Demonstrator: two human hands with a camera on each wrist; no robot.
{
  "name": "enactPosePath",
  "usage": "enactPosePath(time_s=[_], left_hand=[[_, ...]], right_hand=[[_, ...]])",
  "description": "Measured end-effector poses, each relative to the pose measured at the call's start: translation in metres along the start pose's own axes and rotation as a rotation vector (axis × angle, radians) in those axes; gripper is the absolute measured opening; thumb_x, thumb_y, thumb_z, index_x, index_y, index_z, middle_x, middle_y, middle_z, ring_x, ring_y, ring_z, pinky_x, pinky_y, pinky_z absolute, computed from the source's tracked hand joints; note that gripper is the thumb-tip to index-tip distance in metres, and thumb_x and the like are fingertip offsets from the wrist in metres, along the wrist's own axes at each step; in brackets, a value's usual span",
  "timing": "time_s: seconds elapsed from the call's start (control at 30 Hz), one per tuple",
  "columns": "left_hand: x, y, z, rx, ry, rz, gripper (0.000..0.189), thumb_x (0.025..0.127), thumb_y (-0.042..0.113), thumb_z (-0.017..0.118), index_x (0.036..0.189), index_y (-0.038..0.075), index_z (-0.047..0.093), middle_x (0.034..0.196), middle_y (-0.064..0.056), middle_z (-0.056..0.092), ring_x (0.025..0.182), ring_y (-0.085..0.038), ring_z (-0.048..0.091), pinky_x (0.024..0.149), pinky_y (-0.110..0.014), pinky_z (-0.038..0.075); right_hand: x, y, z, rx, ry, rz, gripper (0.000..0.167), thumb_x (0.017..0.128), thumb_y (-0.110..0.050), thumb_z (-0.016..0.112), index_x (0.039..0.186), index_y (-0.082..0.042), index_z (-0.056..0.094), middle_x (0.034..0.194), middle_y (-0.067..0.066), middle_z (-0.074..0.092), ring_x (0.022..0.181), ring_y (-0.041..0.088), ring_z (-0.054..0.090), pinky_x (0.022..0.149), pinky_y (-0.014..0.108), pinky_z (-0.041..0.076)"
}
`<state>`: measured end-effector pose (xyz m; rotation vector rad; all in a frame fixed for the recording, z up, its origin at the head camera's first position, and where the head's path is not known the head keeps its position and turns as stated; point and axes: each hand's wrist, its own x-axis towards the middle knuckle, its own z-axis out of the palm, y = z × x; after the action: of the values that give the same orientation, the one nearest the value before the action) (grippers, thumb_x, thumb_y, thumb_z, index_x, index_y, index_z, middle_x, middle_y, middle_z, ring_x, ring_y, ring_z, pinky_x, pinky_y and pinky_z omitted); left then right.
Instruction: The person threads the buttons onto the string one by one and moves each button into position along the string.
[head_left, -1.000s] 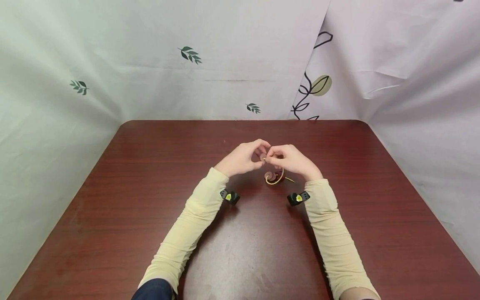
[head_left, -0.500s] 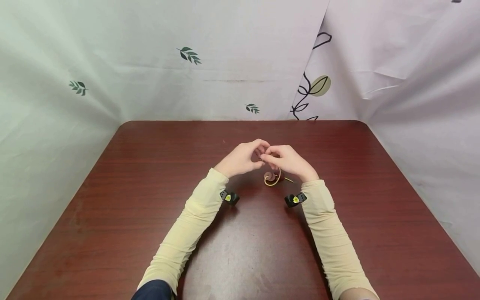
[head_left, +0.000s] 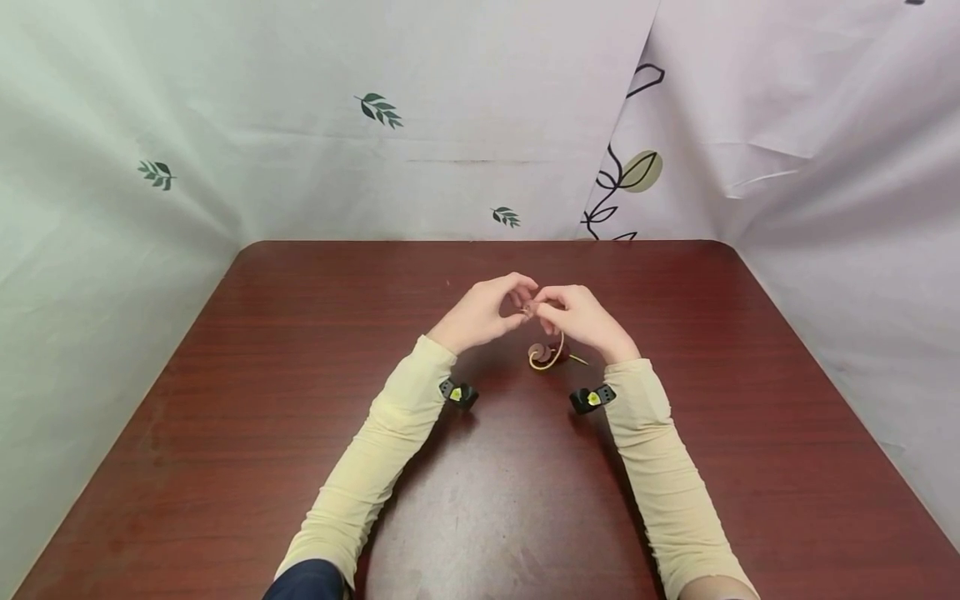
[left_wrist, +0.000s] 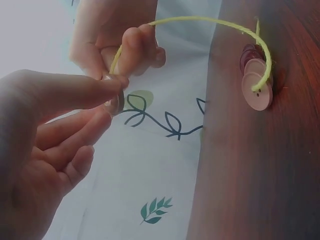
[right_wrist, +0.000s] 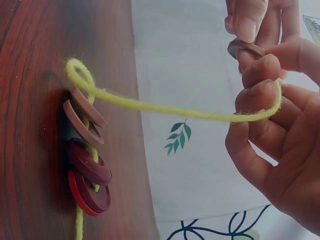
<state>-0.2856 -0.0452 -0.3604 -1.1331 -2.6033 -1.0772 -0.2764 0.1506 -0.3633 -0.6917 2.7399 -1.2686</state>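
Note:
Fingertips and thumb of my left hand (head_left: 483, 312) pinch a brownish button (left_wrist: 119, 97), seen nearly edge-on in the left wrist view. My right hand (head_left: 583, 318) meets it from the other side, its fingers curled on a yellow cord (right_wrist: 165, 110). The cord's end runs up to the button's face, and a right fingertip lies at the button's edge; whether the cord passes through a hole I cannot tell. Below the hands, the cord loops down to several threaded buttons on the table: pinkish-tan ones (left_wrist: 257, 95), then dark maroon (right_wrist: 90, 162) and red (right_wrist: 80, 192) ones.
The cord's other tail (head_left: 577, 359) lies on the glossy reddish-brown table (head_left: 337, 333) to the right of the threaded buttons. A white leaf-printed cloth (head_left: 450, 125) hangs behind the table and at both sides. Black wrist cameras sit below each hand.
The right hand moved left against the left fingertips, covering the button, then drew back slightly. Both hands are now a little higher, and the button shows again between them. The threaded buttons stayed put.

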Motion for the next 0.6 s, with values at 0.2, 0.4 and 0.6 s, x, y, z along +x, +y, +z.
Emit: enactPosePath(time_s=[0.2,0.4,0.6], left_hand=[[-0.0010,-0.0010,-0.0012,-0.010,0.037,0.029,0.020,0.086,0.005,0.070,0.106,0.005,0.064,0.095,-0.006,0.068,0.090,-0.018,0.064,0.085,-0.034,0.052],[-0.0017,-0.0036,-0.0009,-0.016,0.068,0.062,0.012,0.085,0.010,0.073,0.094,0.006,0.065,0.091,-0.006,0.068,0.087,-0.017,0.065,0.084,-0.039,0.053],[-0.0021,-0.0051,-0.0007,-0.021,0.073,0.064,0.007,0.087,0.008,0.071,0.089,0.005,0.065,0.089,-0.007,0.067,0.085,-0.018,0.064,0.083,-0.041,0.053]], right_hand=[[0.0000,-0.0013,-0.0034,0.039,-0.003,0.030,0.018,0.094,-0.014,0.055,0.089,-0.001,0.066,0.060,0.001,0.054,0.058,0.015,0.052,0.054,0.024,0.039],[0.0007,-0.0003,-0.0042,0.053,-0.009,0.052,0.020,0.096,-0.016,0.055,0.092,0.000,0.066,0.061,0.003,0.055,0.061,0.026,0.053,0.052,0.024,0.035],[0.0003,0.0000,-0.0040,0.042,-0.012,0.045,0.018,0.096,-0.019,0.056,0.086,-0.008,0.067,0.060,0.001,0.053,0.063,0.035,0.054,0.055,0.025,0.039]])
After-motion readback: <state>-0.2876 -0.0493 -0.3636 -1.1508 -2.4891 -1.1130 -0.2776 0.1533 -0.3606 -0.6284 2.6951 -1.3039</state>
